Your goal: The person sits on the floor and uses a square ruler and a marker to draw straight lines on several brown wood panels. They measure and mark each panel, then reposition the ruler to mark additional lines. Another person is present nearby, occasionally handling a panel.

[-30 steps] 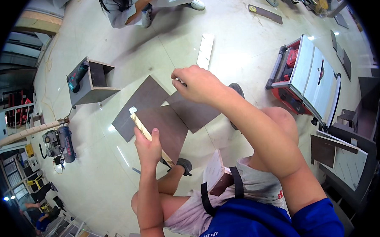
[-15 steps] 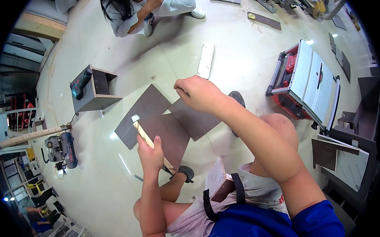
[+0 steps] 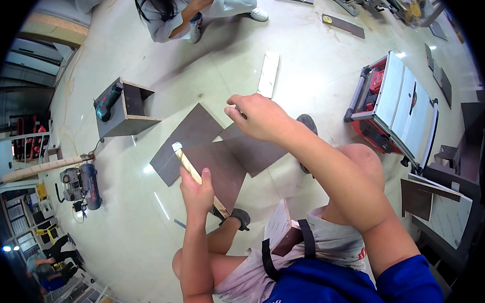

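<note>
1. Head view, looking down at a pale glossy floor; seated or crouched, bare knees and grey shorts at lower centre, blue shirt at the bottom edge.
2. Left hand: grip closed round a pale wooden stick; stick tilted, upper white-tipped end pointing up and left, lower end running down behind the fingers toward a shoe; thumb upright along the stick.
3. Right hand: raised above the floor, fingers pinched together at the left tip; something small and dark just visible at the pinch, too small to identify; otherwise nothing in the grip.
4. Below both hands: three dark brown panels flat on the floor, corners overlapping or touching; stick held over the middle panel; right hand over the meeting point of the upper two.
5. Just beyond the panels: a narrow white board lying flat, well apart from the hands.
6. Left of the panels: an open grey box with a green power tool resting on its left side.
7. Further left: a small compressor beside a long pale timber.
8. Right: a red-and-grey table saw on the floor; dark panels leaning near it at the right edge.
9. Top: another person crouched in a pale top, hands near the chest, well apart from the panels.
</note>
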`<state>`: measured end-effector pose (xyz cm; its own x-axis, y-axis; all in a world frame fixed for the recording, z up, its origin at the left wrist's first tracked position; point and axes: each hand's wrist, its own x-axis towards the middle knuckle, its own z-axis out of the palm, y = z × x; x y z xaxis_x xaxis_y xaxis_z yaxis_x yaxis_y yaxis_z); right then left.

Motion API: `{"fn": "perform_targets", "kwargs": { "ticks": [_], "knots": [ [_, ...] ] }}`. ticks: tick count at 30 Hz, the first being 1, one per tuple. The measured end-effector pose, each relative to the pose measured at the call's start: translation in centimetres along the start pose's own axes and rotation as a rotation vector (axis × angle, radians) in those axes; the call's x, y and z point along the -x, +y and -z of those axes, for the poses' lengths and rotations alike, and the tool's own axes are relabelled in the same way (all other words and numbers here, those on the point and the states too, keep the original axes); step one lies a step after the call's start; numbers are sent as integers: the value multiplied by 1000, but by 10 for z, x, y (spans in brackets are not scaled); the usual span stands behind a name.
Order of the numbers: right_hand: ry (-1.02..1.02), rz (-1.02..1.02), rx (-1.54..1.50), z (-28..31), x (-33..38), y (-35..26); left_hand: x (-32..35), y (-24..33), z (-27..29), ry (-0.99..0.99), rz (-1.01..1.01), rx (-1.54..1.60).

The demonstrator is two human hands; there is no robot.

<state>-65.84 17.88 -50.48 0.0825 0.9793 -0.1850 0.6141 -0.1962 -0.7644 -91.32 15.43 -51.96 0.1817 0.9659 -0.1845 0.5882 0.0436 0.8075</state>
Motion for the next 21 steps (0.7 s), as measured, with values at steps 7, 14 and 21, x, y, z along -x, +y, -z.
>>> {"fn": "perform_targets", "kwargs": {
  "ticks": [7,14,21],
  "knots": [
    [-306,86,100,-82,34,-20,-1,-2,11,6,8,-35],
    [-148,108,-68,-81,20,-20,2,6,6,-27,64,-51],
    [-68,354,-442,-105,29,-29,8,0,8,-20,34,-41]
  ]
}}
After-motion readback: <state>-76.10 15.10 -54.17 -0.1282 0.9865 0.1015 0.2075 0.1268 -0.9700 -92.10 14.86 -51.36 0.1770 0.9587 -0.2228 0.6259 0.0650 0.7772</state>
